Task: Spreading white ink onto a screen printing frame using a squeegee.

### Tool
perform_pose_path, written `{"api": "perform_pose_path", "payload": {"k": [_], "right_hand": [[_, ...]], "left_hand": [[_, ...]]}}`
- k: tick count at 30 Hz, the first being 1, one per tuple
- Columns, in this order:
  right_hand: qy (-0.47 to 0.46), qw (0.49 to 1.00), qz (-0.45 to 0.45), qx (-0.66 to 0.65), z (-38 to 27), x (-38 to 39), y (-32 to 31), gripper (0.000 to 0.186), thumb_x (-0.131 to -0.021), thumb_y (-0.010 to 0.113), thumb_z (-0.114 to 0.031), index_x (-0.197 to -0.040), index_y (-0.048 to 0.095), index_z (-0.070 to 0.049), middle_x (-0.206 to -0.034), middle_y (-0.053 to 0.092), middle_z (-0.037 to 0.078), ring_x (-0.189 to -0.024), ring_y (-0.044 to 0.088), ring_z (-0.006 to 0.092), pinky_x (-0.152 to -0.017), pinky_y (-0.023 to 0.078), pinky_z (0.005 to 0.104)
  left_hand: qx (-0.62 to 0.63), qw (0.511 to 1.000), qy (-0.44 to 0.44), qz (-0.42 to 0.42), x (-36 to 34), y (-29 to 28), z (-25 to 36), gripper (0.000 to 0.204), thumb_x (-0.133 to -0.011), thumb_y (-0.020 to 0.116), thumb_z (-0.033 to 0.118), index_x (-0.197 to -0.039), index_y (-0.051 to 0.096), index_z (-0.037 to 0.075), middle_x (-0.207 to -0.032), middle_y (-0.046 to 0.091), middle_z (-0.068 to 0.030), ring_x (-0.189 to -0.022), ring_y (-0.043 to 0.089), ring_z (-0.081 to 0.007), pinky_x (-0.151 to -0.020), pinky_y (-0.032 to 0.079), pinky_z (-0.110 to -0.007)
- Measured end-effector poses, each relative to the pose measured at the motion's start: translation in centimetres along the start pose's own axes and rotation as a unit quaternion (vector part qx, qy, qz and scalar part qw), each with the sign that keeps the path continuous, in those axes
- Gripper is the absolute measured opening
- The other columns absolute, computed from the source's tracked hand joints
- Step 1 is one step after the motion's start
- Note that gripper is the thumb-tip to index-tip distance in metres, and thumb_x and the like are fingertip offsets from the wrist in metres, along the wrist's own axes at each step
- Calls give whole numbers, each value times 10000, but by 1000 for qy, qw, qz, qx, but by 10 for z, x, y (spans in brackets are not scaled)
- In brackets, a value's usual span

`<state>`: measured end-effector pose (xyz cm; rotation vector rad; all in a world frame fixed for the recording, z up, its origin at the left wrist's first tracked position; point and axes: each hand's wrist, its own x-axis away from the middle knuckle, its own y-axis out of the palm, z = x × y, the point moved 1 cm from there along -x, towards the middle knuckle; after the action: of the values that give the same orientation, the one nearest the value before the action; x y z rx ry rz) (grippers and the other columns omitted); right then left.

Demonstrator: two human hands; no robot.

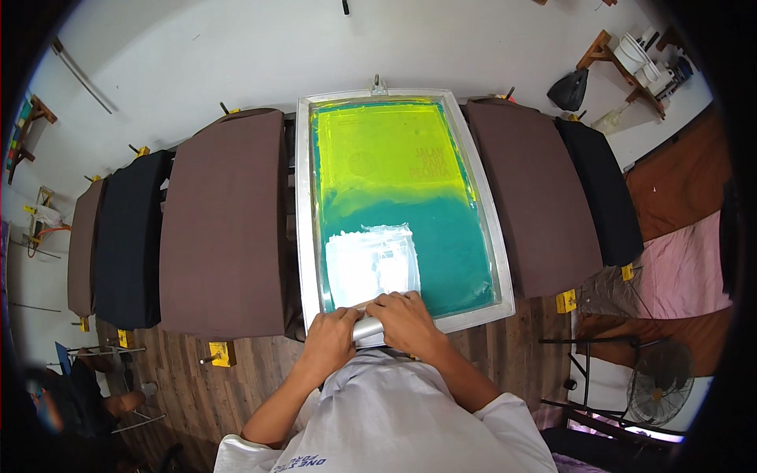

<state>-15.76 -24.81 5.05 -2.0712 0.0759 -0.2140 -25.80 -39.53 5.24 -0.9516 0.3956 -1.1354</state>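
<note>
A silver-framed printing screen (481, 181) lies in front of me, its mesh green-yellow at the far end and teal nearer. White ink (371, 264) covers a patch of the mesh at the near left. At the near edge of the screen, a squeegee (367, 328) with a silvery handle lies across the lower end of this patch. My left hand (331, 337) is closed round its left part. My right hand (406, 322) grips it on the right, fingers curled over the top. The squeegee's blade is hidden by my hands.
Brown cloth-covered boards (225, 229) and dark ones (130, 240) flank the screen on both sides. Yellow clamps (223, 354) stick out at their near ends. A standing fan (661, 382) is at the lower right, and a person's leg (122, 404) shows at the lower left.
</note>
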Motion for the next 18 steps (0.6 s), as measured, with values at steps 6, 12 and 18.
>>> {"api": "perform_pose_path", "payload": {"k": [6,12,18], "right_hand": [[31,998,-9,49,33,-35,-36,284,-730,633,-21,-976,694,-149,-907,681,108,-888,668,313,-723,507,459],[69,997,2,20,87,-79,-45,286,-688,638,-22,-961,674,-95,-918,687,163,-899,662,374,-736,529,492],[65,996,60,-12,75,-42,-22,291,-668,661,1,-947,657,-82,-925,649,172,-912,621,389,-776,517,487]], "left_hand": [[24,998,47,22,-67,-15,-4,384,-639,638,-32,-1015,687,26,-864,671,-219,-826,654,-408,-769,531,-462],[-10,997,75,27,-141,-10,-17,325,-660,671,-15,-982,664,28,-903,687,-213,-846,671,-384,-782,540,-453],[-24,993,112,23,-114,4,-10,328,-646,702,-10,-969,664,31,-890,661,-175,-811,670,-350,-755,555,-428]]}}
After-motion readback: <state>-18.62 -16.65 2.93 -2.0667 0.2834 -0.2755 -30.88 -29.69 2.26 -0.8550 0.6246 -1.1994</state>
